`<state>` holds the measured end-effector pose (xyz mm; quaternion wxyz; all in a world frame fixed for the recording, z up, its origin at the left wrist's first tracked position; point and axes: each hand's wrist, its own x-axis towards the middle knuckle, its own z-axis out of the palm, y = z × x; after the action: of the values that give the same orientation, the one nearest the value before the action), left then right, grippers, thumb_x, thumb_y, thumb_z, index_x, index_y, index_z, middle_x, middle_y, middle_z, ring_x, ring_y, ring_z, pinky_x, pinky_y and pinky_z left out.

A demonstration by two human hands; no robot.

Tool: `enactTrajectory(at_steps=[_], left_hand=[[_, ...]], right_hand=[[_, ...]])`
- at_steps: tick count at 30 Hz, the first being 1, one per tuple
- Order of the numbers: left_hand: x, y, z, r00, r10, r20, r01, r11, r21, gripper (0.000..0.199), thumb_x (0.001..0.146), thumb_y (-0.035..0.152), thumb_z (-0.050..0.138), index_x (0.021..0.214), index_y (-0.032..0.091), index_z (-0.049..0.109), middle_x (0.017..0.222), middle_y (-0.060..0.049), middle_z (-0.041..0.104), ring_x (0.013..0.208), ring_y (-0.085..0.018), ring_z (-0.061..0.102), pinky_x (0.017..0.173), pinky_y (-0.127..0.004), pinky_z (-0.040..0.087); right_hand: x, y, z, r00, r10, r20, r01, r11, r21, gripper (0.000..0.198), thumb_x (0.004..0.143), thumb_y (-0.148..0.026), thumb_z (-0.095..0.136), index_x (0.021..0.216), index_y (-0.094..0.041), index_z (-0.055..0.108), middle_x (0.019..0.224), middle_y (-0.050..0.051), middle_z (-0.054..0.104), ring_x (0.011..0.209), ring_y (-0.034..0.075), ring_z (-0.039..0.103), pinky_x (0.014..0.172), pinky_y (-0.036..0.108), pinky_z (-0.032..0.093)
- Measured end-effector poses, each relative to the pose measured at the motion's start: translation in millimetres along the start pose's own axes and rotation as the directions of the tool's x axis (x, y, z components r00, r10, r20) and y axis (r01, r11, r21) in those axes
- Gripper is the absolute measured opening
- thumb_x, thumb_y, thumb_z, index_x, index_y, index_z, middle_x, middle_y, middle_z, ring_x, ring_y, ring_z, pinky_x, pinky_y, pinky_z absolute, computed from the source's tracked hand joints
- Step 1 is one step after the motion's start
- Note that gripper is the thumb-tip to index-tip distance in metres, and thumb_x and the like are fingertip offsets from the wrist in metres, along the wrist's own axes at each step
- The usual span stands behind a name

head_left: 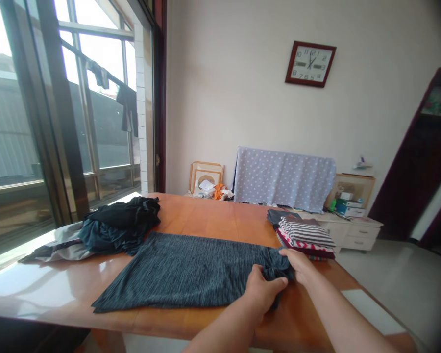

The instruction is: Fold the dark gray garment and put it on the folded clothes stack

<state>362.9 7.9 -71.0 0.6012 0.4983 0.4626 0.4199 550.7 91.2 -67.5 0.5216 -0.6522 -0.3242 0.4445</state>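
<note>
On the counter [213, 215], both the left hand [263, 290] and right hand [297, 262] pinch the grey shirt's [191, 269] bunched sleeve end, mid-fold, probably needing tucking inward.

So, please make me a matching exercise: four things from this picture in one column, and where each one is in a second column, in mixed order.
Things:
1. grey garment
2. folded stack
3. dark clothes pile
4. clock

Places:
a. on the wall
b. at the table's window end
c. spread flat on the table, gripped at one end by the left hand and right hand
d. just beyond the right hand

Pairs: 1-c, 2-d, 3-b, 4-a
</note>
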Motion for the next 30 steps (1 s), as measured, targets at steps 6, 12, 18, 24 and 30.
enactTrajectory(at_steps=[6,12,18,24,30], left_hand=[[5,-3,6,0.997,0.01,-0.075,-0.005,0.998,0.057,0.022,0.065,0.023,0.074,0.079,0.022,0.057,0.068,0.002,0.055,0.073,-0.019,0.057,0.069,-0.03,0.047],[2,6,-2,0.999,-0.052,-0.01,0.051,0.996,-0.076,0.014,0.073,0.023,0.06,0.08,0.023,0.048,0.063,0.004,0.047,0.056,-0.013,0.048,0.052,-0.024,0.04],[-15,23,-30,1.0,-0.017,-0.026,0.012,0.984,-0.18,0.018,0.075,0.026,0.057,0.09,0.022,0.048,0.078,0.001,0.055,0.069,-0.014,0.057,0.054,-0.021,0.043],[-39,42,-99,0.971,0.15,-0.187,-0.188,0.961,-0.203,0.021,0.073,0.024,0.056,0.093,0.021,0.051,0.079,0.001,0.057,0.07,-0.012,0.055,0.055,-0.019,0.04],[-68,44,-185,0.899,0.162,-0.406,-0.262,0.943,-0.206,0.033,0.071,0.035,0.061,0.1,0.02,0.058,0.082,0.001,0.061,0.069,-0.012,0.054,0.057,-0.02,0.042]], right_hand=[[1,-3,1,1.0,-0.018,-0.003,0.018,1.0,0.024,0.01,0.072,-0.019,0.066,0.081,-0.02,0.063,0.069,0.005,0.073,0.064,0.021,0.07,0.054,0.028,0.054],[-3,-2,4,0.999,-0.05,-0.005,0.05,0.997,0.063,0.009,0.072,-0.021,0.067,0.076,-0.021,0.059,0.06,-0.001,0.065,0.053,0.016,0.062,0.047,0.024,0.047],[-17,-27,41,0.988,-0.145,0.046,0.139,0.984,0.108,0.014,0.074,-0.025,0.069,0.081,-0.022,0.058,0.063,-0.002,0.063,0.058,0.014,0.062,0.05,0.021,0.046],[-44,-60,123,0.954,-0.204,0.221,0.176,0.974,0.14,0.013,0.075,-0.027,0.068,0.082,-0.022,0.058,0.066,-0.002,0.063,0.06,0.014,0.061,0.052,0.022,0.047],[-76,-68,233,0.889,-0.218,0.404,0.168,0.973,0.156,0.009,0.077,-0.027,0.065,0.08,-0.023,0.058,0.064,-0.004,0.06,0.058,0.014,0.059,0.054,0.023,0.049]])
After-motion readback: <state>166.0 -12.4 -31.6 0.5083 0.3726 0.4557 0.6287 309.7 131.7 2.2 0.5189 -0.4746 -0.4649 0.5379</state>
